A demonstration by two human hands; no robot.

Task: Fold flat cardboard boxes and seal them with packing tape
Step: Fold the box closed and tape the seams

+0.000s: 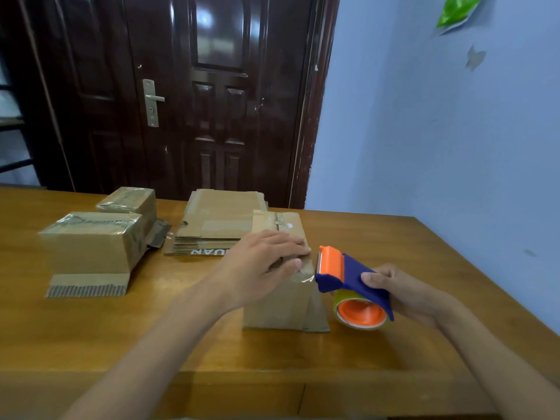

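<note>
The left hand (266,262) reaches in from the lower left, forearm stretched across the tabletop (121,334), and lies palm down on top of the upright cardboard box (281,304) near the middle. Its fingers (288,242) are straight and spread flat over the closed top flaps, the thumb lying along the near top edge, pressing rather than gripping. A shiny strip of clear tape shows on the box's top right corner, just beside the thumb.

The right hand (406,294) comes in from the lower right, wrist turned so the palm faces left. Its fingers curl around the blue handle of the tape dispenser (348,280), grasping it, with the thumb laid on the handle's top. The dispenser's orange head sits right at the box's upper right edge; whether it touches I cannot tell. The roll with its orange core hangs below the handle, off the tabletop.

Behind the box lies a stack of flat boxes (218,225). To the left stand two taped boxes (94,244), one in front of the other. A dark door (194,95) fills the background.
</note>
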